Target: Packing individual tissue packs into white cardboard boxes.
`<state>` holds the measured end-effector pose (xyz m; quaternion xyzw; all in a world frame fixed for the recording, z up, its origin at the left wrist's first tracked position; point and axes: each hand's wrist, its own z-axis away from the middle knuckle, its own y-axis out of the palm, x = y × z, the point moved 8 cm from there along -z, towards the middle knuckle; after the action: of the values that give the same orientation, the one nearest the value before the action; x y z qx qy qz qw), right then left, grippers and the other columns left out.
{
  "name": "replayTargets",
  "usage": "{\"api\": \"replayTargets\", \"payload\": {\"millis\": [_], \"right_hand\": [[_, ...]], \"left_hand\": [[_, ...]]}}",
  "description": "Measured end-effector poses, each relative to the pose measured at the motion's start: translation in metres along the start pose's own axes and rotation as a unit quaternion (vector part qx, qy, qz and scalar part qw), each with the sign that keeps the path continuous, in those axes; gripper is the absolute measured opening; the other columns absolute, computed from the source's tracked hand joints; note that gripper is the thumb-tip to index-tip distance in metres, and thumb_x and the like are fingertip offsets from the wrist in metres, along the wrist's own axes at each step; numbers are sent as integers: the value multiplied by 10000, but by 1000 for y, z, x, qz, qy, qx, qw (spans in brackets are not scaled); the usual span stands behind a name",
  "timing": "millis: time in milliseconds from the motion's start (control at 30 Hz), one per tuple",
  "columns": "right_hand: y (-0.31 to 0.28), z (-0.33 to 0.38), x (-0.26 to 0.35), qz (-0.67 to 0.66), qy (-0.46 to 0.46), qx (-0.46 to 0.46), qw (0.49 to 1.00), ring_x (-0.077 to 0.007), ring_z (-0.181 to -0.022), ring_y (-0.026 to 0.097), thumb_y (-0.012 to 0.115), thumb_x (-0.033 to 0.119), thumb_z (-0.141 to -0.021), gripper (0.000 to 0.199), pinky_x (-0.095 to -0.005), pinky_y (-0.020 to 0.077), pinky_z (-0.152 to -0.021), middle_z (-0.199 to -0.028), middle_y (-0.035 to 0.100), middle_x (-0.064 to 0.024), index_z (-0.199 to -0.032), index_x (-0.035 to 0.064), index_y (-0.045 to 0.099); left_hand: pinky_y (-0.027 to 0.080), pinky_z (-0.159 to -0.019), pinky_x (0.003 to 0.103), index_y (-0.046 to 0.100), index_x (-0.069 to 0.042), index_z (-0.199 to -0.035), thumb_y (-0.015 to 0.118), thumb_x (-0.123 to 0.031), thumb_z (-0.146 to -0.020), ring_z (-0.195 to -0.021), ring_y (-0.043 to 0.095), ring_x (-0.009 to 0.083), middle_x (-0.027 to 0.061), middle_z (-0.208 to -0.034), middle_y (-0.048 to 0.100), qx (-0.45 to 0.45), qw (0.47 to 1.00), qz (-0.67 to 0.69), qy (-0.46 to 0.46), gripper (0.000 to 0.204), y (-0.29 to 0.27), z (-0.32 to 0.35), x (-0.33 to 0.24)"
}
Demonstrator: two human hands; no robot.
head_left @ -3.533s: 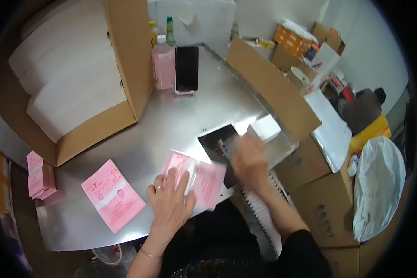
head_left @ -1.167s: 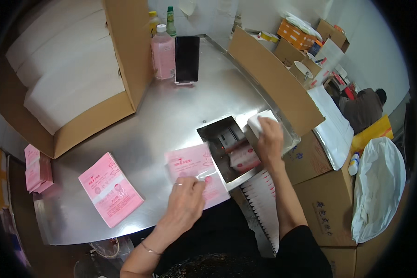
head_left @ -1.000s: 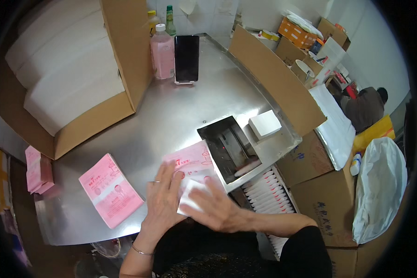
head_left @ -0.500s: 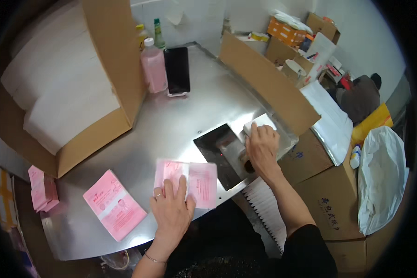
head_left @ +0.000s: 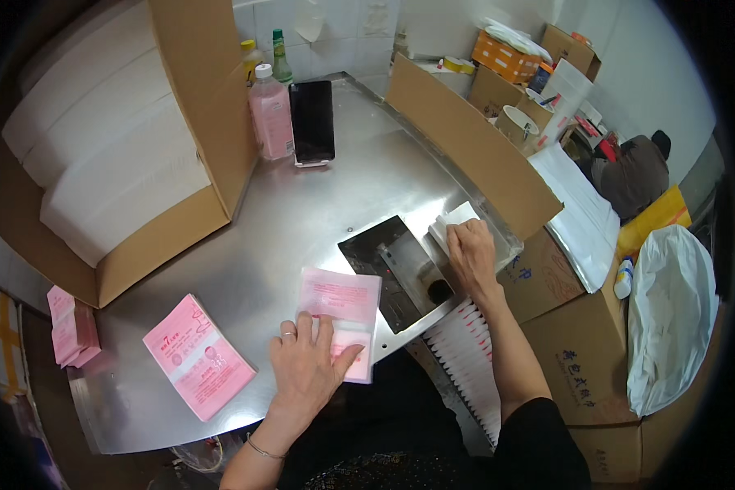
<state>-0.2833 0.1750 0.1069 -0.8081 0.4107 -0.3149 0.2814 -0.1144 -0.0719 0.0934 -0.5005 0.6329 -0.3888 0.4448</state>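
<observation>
Nearest the person, the left hand (head_left: 309, 369) lies flat and open, fingers spread, pressing down on the lower end of a pink packet (head_left: 343, 314) at the front edge of the steel table (head_left: 302, 212). To its left, just apart, a stack of pink printed packets (head_left: 198, 356) sits askew, and more pink packs (head_left: 69, 327) are piled at the table's left corner.

Further in, the right hand (head_left: 470, 255) rests knuckles-up on a small white stack (head_left: 449, 224) beside the dark metal tray (head_left: 396, 269) — whether the fingers are gripping anything underneath I cannot tell (they curl out of sight). Below the table edge, a row of white packets (head_left: 469, 367) stands packed on end.

Beyond that, an open cardboard box (head_left: 139, 147) holds white stacks on the left, and at the far side stand a pink bottle (head_left: 271, 114) and a dark phone (head_left: 312, 121) — propped upright.
</observation>
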Motion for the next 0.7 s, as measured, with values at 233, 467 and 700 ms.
{"api": "replayTargets", "payload": {"millis": [233,467,700], "right_hand": [[-14,9,37,-33,-92,-31,995,-366,-953,634,584,-64,-759,351,-491,492,-829,-1013,659,-176,-1096,13,643],[0,108,206,-182,-354,143,906,-353,-1065,603,621,114,-805,342,-693,316,-1075,-1124,610,-196,-1123,-9,640],[106,52,122,-3,-194,232,953,-328,-976,641,609,158,-857,178,-662,365,-1027,-913,658,-177,-926,17,691]], "left_hand": [[451,-702,400,610,-15,-1165,722,-276,-807,-894,561,299,169,-1030,555,-7,994,84,74,457,10,7,-8],[415,-737,426,544,-87,-1368,779,-281,-677,-896,547,326,158,-961,523,-24,989,132,63,756,-11,7,14],[417,-758,401,572,-86,-1369,689,-69,-769,-875,542,284,108,-925,529,54,990,127,27,611,-26,28,10]]}}
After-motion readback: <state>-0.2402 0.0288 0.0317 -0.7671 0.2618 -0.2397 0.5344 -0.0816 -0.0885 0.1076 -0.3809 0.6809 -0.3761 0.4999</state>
